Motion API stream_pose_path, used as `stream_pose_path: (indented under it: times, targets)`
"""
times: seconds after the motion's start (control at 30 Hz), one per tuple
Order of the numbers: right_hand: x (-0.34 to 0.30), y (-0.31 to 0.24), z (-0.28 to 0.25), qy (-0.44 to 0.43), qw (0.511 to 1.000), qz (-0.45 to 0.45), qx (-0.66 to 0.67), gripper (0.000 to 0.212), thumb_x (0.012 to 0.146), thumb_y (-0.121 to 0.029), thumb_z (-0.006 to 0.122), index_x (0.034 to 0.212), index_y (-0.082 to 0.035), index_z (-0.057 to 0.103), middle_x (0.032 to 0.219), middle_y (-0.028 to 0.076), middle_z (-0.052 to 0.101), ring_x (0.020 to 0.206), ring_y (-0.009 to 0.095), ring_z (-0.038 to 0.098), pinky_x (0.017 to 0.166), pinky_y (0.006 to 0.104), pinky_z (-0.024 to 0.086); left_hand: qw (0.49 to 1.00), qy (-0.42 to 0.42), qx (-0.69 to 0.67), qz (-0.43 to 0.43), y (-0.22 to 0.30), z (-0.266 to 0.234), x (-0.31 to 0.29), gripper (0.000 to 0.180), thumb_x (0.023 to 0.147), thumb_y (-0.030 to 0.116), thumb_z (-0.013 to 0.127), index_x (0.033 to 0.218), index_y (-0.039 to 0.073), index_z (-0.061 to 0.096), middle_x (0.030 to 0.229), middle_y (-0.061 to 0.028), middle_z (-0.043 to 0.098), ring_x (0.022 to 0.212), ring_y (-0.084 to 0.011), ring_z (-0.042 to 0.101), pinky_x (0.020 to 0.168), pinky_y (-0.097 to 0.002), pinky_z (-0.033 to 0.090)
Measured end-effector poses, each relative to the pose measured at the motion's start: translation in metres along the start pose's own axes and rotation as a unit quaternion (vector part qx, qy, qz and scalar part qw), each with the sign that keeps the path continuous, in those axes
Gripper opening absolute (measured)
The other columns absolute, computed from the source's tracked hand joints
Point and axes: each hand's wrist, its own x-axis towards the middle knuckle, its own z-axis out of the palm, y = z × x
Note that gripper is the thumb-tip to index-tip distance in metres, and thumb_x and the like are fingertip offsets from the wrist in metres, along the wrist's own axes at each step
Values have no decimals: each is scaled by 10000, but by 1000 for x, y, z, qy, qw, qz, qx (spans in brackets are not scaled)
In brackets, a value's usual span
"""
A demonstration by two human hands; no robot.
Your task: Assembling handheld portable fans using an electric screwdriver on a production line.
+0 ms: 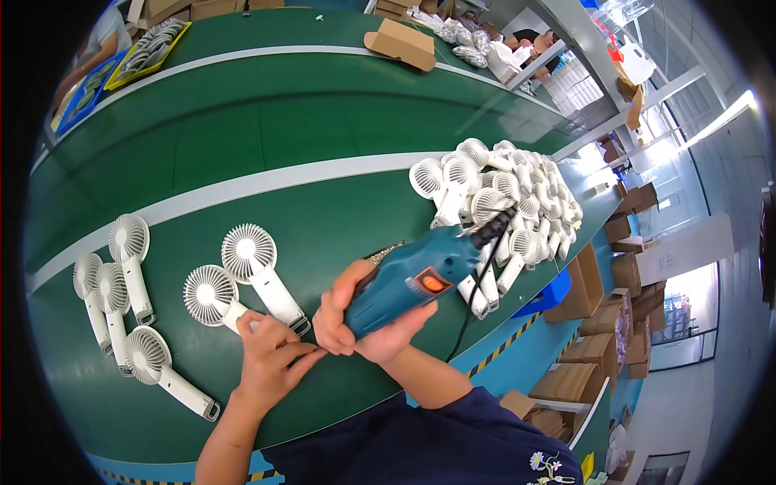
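Note:
My right hand (368,319) is wrapped round a teal corded power tool (412,279) with an orange patch on its side. The tool's working tip is hidden behind my hand. My left hand (273,356) is closed on the handle of a white handheld fan (210,295), and most of that handle is covered by the fingers. Both hands nearly meet at the fingertips. Just beyond them lies a second handheld fan (263,271), its handle end close to my right hand.
Several more white fans (129,307) lie at the left of the green table (339,218). A large pile of fans (517,194) covers the right end, with the black cord (462,331) running down near it. Across the table are a cardboard box (402,44), a yellow tray (149,52) and two people.

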Motion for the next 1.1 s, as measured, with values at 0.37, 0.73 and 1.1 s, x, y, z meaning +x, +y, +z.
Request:
stream_pose_path:
  times: [0.37,0.73,1.1]
  targets:
    - [14,-1,-10,-81,984,-135,-86,952,668,-851,508,1148,-34,422,684,112,509,491,193,455,489,338,421,989,-10,125,-83,-3,-10,19,550,626,332,814,1113,139,647,1197,-36,501,1159,-260,421,996,-463,254]
    - [9,4,-16,-26,988,-112,-104,939,697,-811,536,1270,-85,375,737,145,529,532,239,476,524,378,420,975,-40,187,-116,-10,0,5,480,640,259,803,1093,167,669,1231,38,556,1199,-206,472,1066,-493,203]
    - [24,-1,-27,-108,979,-92,-146,939,740,-845,410,1336,-119,391,790,105,512,525,216,474,509,368,408,975,-33,180,-124,-16,4,9,471,633,254,799,1080,164,678,1210,35,580,1196,-210,478,1069,-467,194]
